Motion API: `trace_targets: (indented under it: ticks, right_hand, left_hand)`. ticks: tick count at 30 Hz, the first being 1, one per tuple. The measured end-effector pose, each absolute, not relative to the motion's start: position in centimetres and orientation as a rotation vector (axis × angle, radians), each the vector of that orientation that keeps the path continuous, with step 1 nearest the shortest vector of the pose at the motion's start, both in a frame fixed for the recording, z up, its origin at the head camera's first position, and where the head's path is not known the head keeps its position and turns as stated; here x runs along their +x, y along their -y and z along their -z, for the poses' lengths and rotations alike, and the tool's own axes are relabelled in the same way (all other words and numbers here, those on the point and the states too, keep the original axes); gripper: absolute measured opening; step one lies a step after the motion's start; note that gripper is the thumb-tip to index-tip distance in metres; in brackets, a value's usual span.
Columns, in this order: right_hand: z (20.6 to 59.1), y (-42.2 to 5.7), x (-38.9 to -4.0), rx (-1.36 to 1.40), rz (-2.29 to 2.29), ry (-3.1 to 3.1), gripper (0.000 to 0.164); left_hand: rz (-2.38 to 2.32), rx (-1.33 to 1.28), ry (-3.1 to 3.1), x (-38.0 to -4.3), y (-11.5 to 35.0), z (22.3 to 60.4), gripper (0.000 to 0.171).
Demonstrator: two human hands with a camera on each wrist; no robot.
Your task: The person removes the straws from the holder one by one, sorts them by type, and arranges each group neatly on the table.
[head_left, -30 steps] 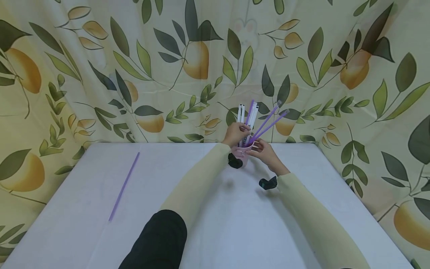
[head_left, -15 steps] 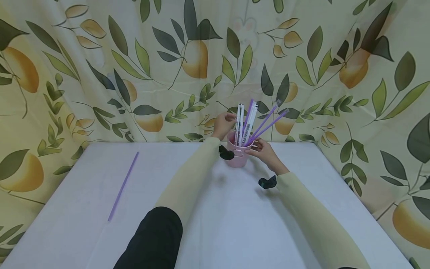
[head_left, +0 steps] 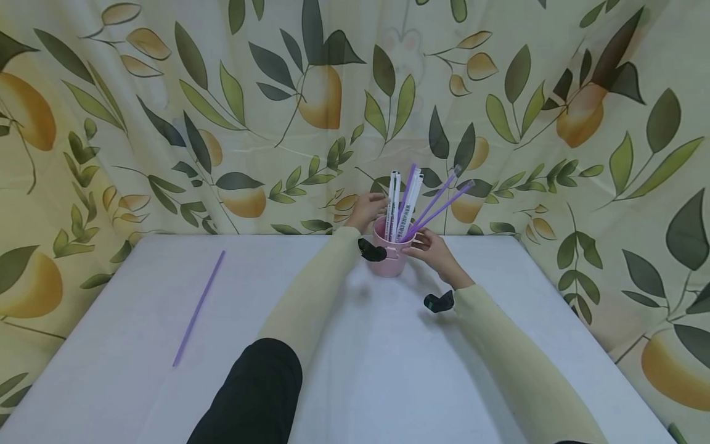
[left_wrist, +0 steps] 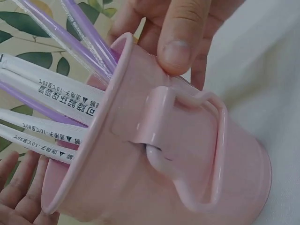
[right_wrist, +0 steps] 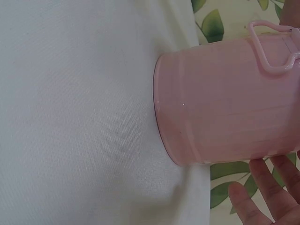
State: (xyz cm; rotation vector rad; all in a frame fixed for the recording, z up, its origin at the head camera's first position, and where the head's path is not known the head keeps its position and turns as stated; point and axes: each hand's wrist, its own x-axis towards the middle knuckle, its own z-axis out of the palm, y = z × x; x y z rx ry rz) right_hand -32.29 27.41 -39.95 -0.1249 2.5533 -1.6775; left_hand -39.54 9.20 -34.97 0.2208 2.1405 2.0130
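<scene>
Two hands at a pink cup of straws

The cup (head_left: 390,266) stands upright near the far edge of the desk (head_left: 383,370), its wire handle (left_wrist: 220,154) facing the person. The right hand (head_left: 439,256) holds it from the side: the thumb (left_wrist: 178,54) presses the wall below the rim, and the other fingers (right_wrist: 267,180) are spread, tips against the cup. The left hand (head_left: 367,211) is at the opposite side of the rim, beside the straws, its fingers loose and slightly apart, pinching nothing; whether they touch the cup I cannot tell.

In the cup, white-wrapped straws (head_left: 409,206) lean close to upright with a purple straw (head_left: 411,176) among them; two more purple straws (head_left: 444,213) tilt toward the right hand. Another straw (head_left: 198,308) lies on the desk, well apart, left of the left arm.
</scene>
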Motion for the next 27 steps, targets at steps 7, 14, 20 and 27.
trace_targets:
  ticks: [7, 14, 20, 27]
  right_hand:
    - [39.6, -27.4, -32.1, -0.133, 1.673, -2.534, 0.075]
    - [37.7, -26.5, -30.8, -0.119, 1.685, -2.505, 0.072]
    - [36.9, -26.1, -29.9, -0.096, 1.660, -2.526, 0.070]
    - [37.1, -26.1, -30.1, -0.067, 1.648, -2.529, 0.071]
  left_hand:
    - [-1.978, 0.220, -2.068, -40.0, -9.3, 35.0, 0.044]
    - [-2.003, 0.255, -2.049, -40.2, -9.1, 35.3, 0.036]
    - [-2.018, 0.286, -2.058, -40.0, -8.7, 35.0, 0.034]
    - [-2.092, 0.348, -1.983, -39.3, -7.7, 34.5, 0.034]
